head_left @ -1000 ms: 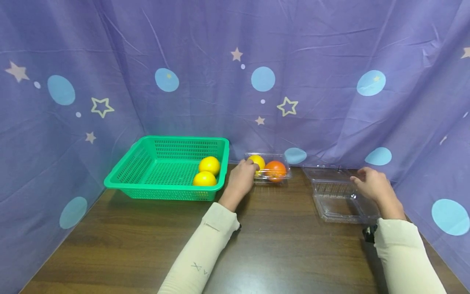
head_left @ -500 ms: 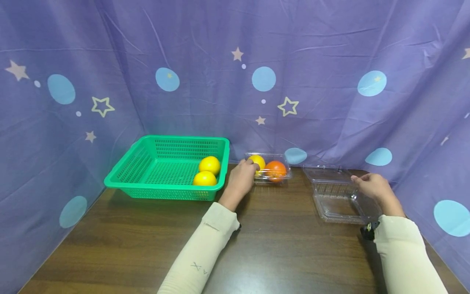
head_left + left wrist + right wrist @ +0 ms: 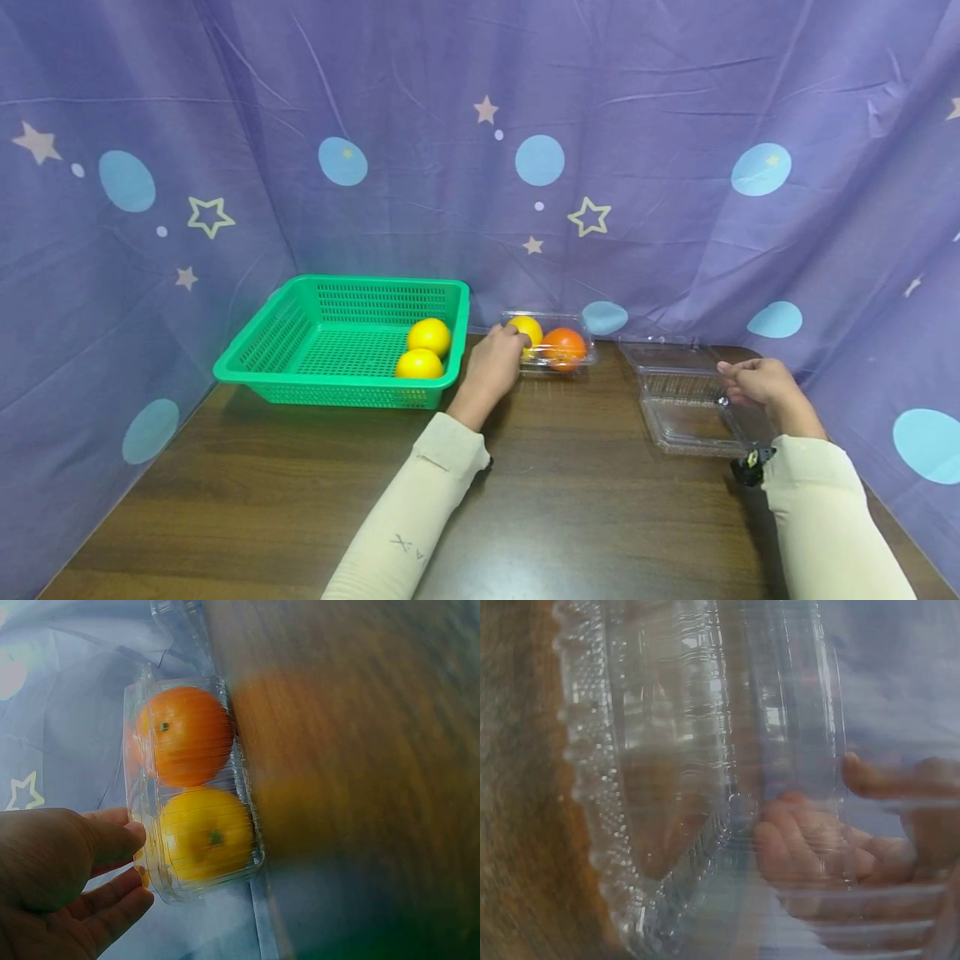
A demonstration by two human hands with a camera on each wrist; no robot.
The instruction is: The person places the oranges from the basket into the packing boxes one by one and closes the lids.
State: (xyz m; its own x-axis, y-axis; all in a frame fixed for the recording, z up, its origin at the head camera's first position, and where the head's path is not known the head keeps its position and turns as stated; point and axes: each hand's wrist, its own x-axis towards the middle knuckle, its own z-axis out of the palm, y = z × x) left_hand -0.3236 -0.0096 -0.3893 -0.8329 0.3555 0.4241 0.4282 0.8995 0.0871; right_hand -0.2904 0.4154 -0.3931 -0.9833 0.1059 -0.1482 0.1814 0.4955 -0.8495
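Observation:
My left hand point(image 3: 495, 364) is at the left end of a small clear plastic clamshell container point(image 3: 176, 889). In the left wrist view its thumb and fingers pinch the container's edge. Inside lie an orange fruit point(image 3: 187, 735) and a yellow round fruit point(image 3: 210, 836), each with a green stem mark. On the right, my right hand point(image 3: 761, 387) holds the right side of another clear plastic clamshell container point(image 3: 686, 425), which stands with its lid folded back. The right wrist view shows the thumb at the plastic edge and the curled fingers behind the clear plastic.
A green perforated basket point(image 3: 341, 382) stands at the left, with two yellow round fruits point(image 3: 423, 350) at its right end. The brown wooden table point(image 3: 570, 500) reaches back to a purple curtain point(image 3: 420, 225) with stars and blue spots.
My right hand has come down and slightly left onto the right container, and its fingers have curled in at the plastic. The left hand and its container have stayed put.

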